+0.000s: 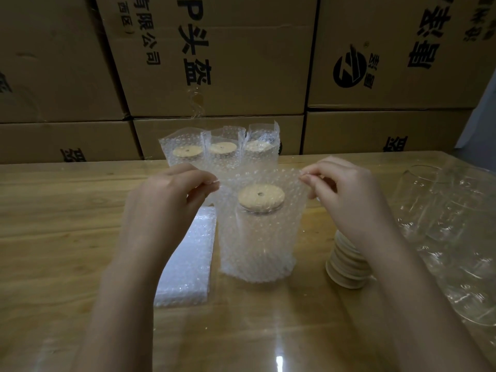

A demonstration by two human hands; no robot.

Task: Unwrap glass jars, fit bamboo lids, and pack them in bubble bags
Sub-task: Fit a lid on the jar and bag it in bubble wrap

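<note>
A glass jar with a round bamboo lid (261, 196) stands upright inside a clear bubble bag (257, 242) at the middle of the wooden table (53, 224). My left hand (166, 200) pinches the bag's top left edge. My right hand (346, 191) pinches the top right edge, and together they hold the mouth of the bag wide. Behind it stand three more bagged jars with lids (220, 150) in a row.
A flat stack of bubble bags (188, 261) lies to the left of the jar. A stack of bamboo lids (346, 264) sits under my right wrist. Bare glass jars in clear wrap (451, 232) lie at the right. Cardboard boxes (241, 63) wall the back.
</note>
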